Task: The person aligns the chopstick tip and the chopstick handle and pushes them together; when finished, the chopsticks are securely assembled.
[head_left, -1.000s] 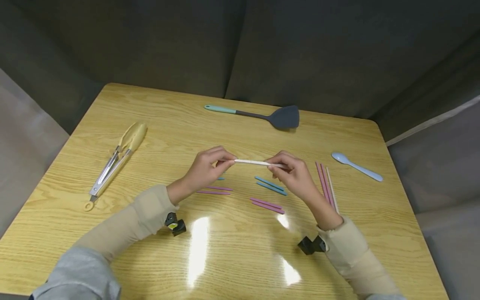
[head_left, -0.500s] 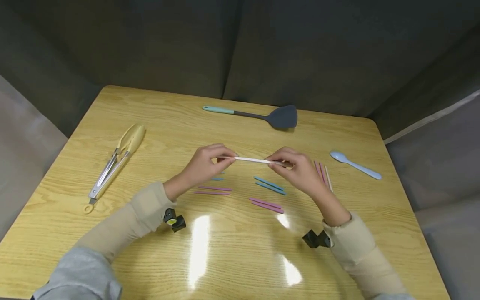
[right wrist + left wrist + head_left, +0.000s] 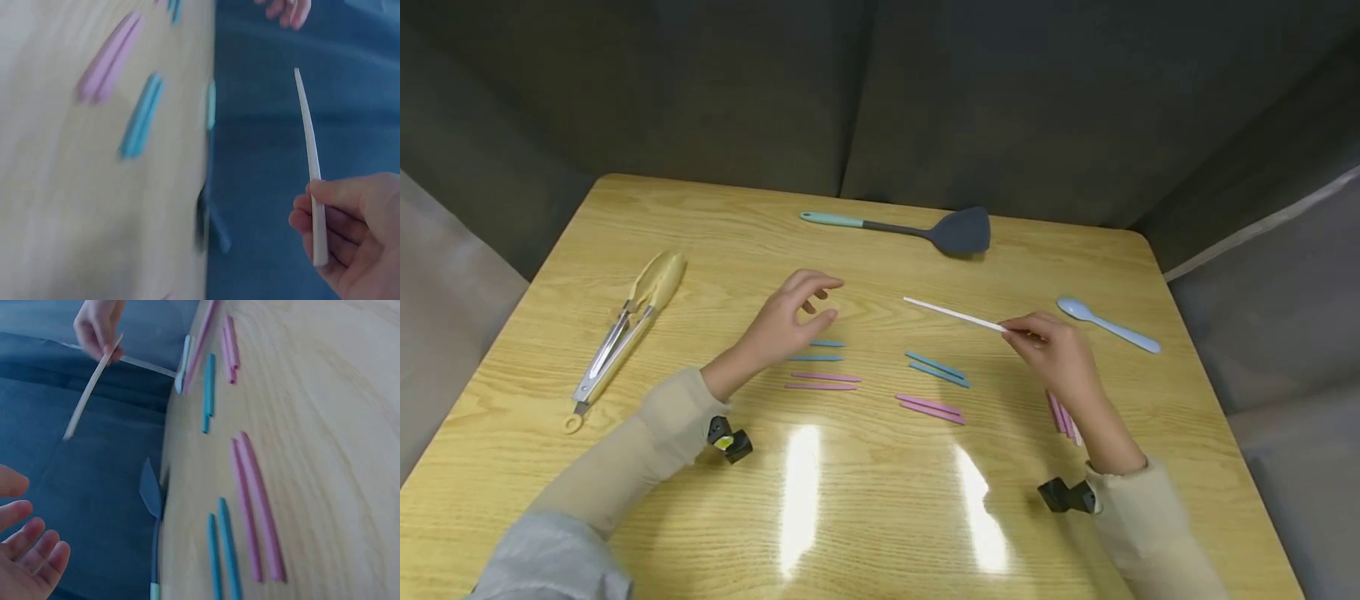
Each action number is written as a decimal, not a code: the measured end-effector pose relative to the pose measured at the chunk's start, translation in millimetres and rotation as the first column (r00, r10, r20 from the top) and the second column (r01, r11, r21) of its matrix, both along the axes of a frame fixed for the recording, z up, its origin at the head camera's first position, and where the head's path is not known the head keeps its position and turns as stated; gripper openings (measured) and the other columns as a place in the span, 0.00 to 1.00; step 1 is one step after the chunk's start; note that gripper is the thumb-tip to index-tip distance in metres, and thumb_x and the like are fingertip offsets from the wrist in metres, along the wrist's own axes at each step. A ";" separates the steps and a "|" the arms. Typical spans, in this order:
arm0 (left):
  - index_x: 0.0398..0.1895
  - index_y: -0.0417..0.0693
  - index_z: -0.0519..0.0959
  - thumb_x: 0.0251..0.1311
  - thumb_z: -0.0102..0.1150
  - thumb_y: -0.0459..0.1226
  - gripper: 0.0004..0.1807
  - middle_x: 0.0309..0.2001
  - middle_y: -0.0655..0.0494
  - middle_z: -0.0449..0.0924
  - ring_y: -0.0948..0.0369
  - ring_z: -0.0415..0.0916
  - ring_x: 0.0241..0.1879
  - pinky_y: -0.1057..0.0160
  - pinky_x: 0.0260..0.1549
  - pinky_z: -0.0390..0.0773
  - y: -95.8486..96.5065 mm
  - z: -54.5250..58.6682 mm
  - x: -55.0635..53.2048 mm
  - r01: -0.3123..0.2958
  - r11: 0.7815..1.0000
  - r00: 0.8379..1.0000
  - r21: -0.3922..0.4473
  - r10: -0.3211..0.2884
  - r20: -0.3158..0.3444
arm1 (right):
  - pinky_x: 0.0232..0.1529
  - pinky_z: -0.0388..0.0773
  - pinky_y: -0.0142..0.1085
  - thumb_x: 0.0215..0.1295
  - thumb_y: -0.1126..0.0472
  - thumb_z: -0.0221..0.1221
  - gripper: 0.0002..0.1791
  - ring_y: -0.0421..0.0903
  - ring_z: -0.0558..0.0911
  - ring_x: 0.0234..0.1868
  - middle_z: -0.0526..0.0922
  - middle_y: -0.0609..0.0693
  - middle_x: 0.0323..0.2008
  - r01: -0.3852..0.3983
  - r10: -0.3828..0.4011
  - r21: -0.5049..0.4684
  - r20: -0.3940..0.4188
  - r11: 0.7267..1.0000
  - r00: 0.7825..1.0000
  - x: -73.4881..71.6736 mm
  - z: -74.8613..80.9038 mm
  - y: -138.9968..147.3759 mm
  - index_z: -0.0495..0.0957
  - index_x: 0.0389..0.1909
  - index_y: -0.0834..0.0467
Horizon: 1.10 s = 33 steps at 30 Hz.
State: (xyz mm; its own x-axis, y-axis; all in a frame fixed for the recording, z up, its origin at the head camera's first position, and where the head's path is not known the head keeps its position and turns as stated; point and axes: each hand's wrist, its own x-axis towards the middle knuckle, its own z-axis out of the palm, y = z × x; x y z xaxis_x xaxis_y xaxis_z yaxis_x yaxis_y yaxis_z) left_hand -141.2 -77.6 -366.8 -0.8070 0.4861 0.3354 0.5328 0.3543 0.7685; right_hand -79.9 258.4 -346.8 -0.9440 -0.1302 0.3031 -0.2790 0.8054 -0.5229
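Right hand (image 3: 1058,354) here, pinching a slim white chopstick (image 3: 952,313), plain, tapering towards its tip; left hand (image 3: 781,323), thumb and fingers parted!

No readable text or label shows anywhere.

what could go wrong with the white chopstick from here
The slim white chopstick could tilt or slip, since only the right hand pinches it, toward one end, while the left hand holds nothing. If lowered, it might nudge the nearest pair of slim blue chopsticks on the yellowish wooden table out of line.
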 end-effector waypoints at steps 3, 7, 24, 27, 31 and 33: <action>0.55 0.39 0.69 0.58 0.53 0.32 0.20 0.53 0.46 0.66 0.53 0.67 0.45 0.56 0.39 0.72 -3.2 -7.4 -3.3 -0.023 0.999 0.999 -0.045 0.024 0.037 | 0.31 0.77 0.41 0.55 0.70 0.59 0.06 0.55 0.79 0.33 0.79 0.60 0.33 0.102 -0.102 0.002 -0.005 0.995 0.995 10.5 -11.5 20.7 0.80 0.33 0.68; 0.56 0.40 0.68 0.58 0.52 0.32 0.21 0.55 0.46 0.63 0.52 0.65 0.47 0.55 0.41 0.71 -6.5 -15.9 -8.4 -0.048 0.996 0.994 -0.081 0.056 0.092 | 0.31 0.77 0.29 0.54 0.70 0.59 0.06 0.55 0.77 0.33 0.76 0.60 0.32 0.236 -0.236 0.009 0.007 0.972 0.972 26.7 -26.7 47.7 0.80 0.33 0.69; 0.56 0.40 0.68 0.60 0.51 0.32 0.20 0.54 0.46 0.62 0.53 0.65 0.47 0.55 0.41 0.72 -14.7 -44.8 -22.8 -0.085 0.988 0.982 -0.132 0.105 0.155 | 0.25 0.64 0.37 0.58 0.61 0.56 0.13 0.52 0.73 0.28 0.76 0.61 0.30 0.520 -0.544 0.161 0.273 0.839 0.793 68.4 -63.8 101.1 0.78 0.36 0.69; 0.56 0.40 0.68 0.60 0.50 0.32 0.19 0.54 0.46 0.62 0.52 0.65 0.48 0.55 0.42 0.72 -15.7 -47.9 -23.8 -0.085 0.987 0.981 -0.138 0.107 0.160 | 0.25 0.65 0.37 0.57 0.61 0.57 0.13 0.52 0.73 0.27 0.76 0.60 0.29 0.526 -0.544 0.145 0.283 0.838 0.790 69.7 -66.0 98.6 0.78 0.35 0.69; 0.56 0.40 0.68 0.61 0.49 0.33 0.19 0.54 0.46 0.62 0.52 0.65 0.48 0.55 0.42 0.72 -16.4 -51.0 -23.2 -0.078 0.987 0.979 -0.144 0.102 0.174 | 0.26 0.66 0.37 0.57 0.63 0.57 0.13 0.53 0.75 0.29 0.78 0.60 0.29 0.508 -0.523 0.133 0.295 0.851 0.800 71.4 -68.5 93.0 0.78 0.37 0.70; 0.56 0.40 0.68 0.61 0.48 0.34 0.19 0.54 0.46 0.62 0.52 0.65 0.48 0.55 0.41 0.72 -16.4 -52.4 -22.9 -0.073 0.986 0.979 -0.147 0.099 0.179 | 0.26 0.67 0.37 0.57 0.64 0.56 0.13 0.53 0.75 0.30 0.78 0.61 0.29 0.491 -0.507 0.133 0.306 0.861 0.806 72.0 -69.5 90.8 0.78 0.39 0.70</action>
